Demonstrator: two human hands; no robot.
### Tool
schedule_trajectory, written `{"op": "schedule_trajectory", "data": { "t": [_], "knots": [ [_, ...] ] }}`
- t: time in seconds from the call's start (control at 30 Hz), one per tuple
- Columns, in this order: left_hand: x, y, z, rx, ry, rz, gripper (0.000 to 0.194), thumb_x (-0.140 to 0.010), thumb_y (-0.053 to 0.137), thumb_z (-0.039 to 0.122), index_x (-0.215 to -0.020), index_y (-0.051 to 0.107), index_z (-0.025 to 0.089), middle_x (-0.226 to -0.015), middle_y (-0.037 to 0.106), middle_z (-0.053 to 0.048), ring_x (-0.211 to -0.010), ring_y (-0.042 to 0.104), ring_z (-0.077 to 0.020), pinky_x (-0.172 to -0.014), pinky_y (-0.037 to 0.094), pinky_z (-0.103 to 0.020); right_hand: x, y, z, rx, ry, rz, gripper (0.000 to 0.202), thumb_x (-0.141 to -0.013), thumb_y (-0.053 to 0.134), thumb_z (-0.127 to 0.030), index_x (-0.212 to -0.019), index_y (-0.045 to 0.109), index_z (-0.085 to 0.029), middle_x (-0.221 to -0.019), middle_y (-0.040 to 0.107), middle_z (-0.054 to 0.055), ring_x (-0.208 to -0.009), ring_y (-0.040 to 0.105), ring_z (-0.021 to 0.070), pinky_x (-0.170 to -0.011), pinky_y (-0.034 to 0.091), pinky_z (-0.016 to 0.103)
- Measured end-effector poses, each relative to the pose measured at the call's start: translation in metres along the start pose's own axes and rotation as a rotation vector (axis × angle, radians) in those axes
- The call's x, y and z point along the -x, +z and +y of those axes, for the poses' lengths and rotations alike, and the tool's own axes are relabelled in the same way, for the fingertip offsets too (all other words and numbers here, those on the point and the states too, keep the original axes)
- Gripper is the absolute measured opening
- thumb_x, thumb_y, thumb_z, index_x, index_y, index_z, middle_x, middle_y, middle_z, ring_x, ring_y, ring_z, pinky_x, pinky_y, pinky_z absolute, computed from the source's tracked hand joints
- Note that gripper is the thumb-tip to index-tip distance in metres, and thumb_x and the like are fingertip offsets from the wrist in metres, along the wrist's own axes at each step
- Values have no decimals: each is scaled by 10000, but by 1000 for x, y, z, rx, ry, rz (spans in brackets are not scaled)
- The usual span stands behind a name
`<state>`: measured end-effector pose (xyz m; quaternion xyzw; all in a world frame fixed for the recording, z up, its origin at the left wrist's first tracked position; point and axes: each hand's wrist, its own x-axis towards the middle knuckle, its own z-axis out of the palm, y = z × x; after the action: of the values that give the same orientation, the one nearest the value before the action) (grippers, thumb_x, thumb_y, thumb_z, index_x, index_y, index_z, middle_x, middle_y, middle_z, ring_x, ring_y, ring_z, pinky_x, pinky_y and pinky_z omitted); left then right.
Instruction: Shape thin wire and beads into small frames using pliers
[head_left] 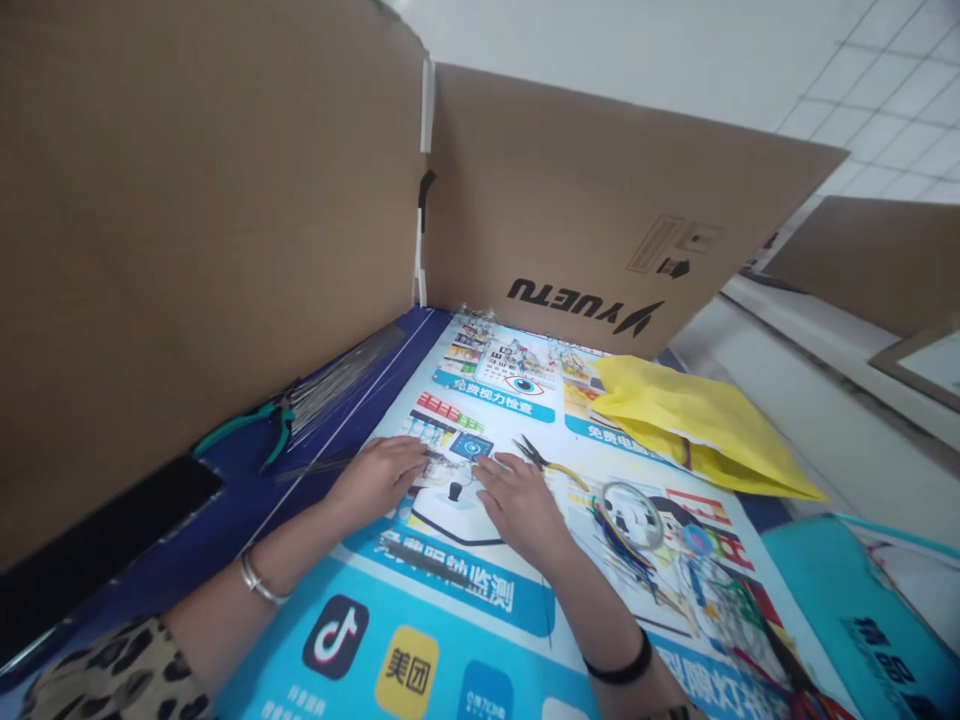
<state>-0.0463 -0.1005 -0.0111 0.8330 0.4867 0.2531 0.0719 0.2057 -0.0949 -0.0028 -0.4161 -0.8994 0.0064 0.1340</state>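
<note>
Yellow-handled pliers [538, 459], one pair, lie near two hands [381, 478] [523, 503].

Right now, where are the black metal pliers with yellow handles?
In the head view, the yellow-handled pliers lie right of centre on the blue printed sheet, just beyond the bare right hand and left of the yellow pouch.

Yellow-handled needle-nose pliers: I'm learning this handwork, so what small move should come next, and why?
Perhaps the right hand should reach for the yellow-handled needle-nose pliers: they lie close beside it, and neither it nor the left hand shows a tool. Anything fine they may hold is too small to make out.
</note>
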Motion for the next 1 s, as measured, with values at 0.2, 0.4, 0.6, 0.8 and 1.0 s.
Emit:
{"op": "schedule_trajectory", "data": {
  "t": [0.2, 0.4, 0.6, 0.8, 1.0],
  "knots": [
    [-1, 0, -2, 15, -13, -21, 251, -900, 446, 257, -1015, 667, 235, -1123, 657, -33, -1104, 568, -196, -952, 440, -382, 1, 0, 1, -23, 3, -16, 359, -914, 400, -298, -1242, 537, -250, -1304, 531, 24, -1197, 406, 233, -946, 333, 415],
    [0, -2, -2, 56, -18, -28, 249, -903, 444, 274, -1046, 645, 238, -1171, 631, -27, -1138, 543, -190, -967, 436, -376, 1, -2, 0, -45, 20, -11, 351, -900, 426, -295, -1227, 547, -261, -1291, 544, 22, -1163, 432, 217, -950, 341, 408],
    [1, -4, -3, 119, 7, 18, 271, -887, 467, 280, -1100, 619, 212, -1231, 591, -51, -1166, 515, -193, -1005, 416, -379, 3, 0, 2, -93, 18, 91, 349, -890, 427, -267, -1213, 558, -248, -1260, 565, 38, -1142, 456, 213, -942, 368, 405],
    [2, -2, -6, 163, -73, 137, 286, -862, 475, 256, -1087, 629, 170, -1116, 650, -81, -1053, 582, -195, -935, 474, -364, 1, 5, 10, -213, 124, 350, 273, -888, 411, -240, -1025, 648, -230, -1007, 676, 34, -940, 565, 176, -865, 427, 365],
    [3, -4, -5, 188, -132, 168, 259, -842, 479, 245, -1030, 648, 191, -1050, 676, -65, -996, 606, -193, -905, 482, -360, 3, 3, 17, -160, 293, 436, 248, -858, 439, -259, -945, 670, -231, -998, 674, 48, -993, 544, 207, -897, 383, 409]
  ]
}}
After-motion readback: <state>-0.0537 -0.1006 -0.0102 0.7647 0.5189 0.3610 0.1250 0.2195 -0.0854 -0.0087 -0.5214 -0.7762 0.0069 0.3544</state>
